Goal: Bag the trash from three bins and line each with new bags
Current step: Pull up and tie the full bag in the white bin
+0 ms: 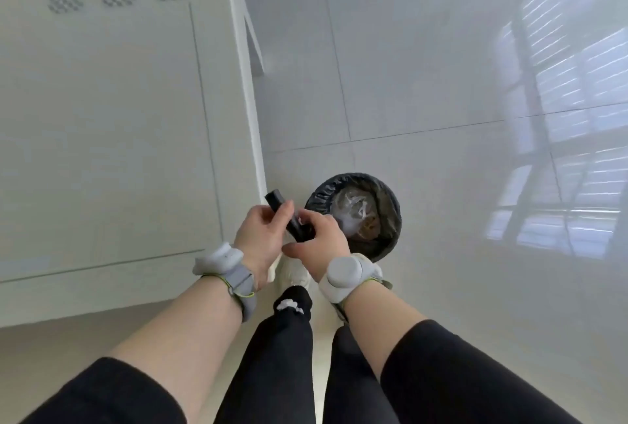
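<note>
Evidently early on, both the left hand (263, 230) and right hand (321, 236) are pinching a black bag roll (289, 216) in curled fingers, while the bin (356, 213) on the floor is still holding its full liner.

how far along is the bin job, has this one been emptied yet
Not emptied: the bin on the floor still has its black liner over the rim and trash inside. In hand: left hand and right hand both grip a black bag roll. Bagging and relining remain; no other bins show.
</note>
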`<act>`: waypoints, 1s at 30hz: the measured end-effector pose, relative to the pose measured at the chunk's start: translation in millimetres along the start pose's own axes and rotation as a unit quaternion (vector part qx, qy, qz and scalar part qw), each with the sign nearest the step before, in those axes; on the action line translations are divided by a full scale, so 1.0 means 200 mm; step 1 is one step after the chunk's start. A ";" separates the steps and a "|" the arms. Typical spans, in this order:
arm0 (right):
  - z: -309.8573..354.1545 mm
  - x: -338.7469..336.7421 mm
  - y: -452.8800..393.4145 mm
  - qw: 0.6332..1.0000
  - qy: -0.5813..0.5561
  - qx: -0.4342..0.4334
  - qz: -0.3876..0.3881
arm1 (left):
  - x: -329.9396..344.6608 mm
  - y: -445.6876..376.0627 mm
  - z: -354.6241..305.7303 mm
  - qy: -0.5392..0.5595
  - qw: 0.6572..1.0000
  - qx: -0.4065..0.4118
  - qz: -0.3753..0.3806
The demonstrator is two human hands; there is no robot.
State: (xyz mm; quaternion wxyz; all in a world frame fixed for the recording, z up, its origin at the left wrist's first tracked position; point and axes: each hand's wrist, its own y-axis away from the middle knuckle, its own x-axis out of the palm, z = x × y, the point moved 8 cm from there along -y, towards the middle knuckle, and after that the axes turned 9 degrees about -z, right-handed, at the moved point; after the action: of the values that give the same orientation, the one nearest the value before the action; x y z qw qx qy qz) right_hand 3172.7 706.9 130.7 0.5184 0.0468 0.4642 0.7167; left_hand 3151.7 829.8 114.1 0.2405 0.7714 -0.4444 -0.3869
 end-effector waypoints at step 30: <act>-0.60 0.05 -0.68 0.994 -0.029 0.104 -0.027 | 0.22 -0.31 0.12 -0.106 0.939 0.244 -0.216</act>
State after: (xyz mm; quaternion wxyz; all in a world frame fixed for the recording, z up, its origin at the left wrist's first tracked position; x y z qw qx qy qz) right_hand 3196.6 643.7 -37.9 0.5435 0.1088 0.5217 0.6485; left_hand 3176.7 821.7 40.0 -0.0929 0.8384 -0.3704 -0.3889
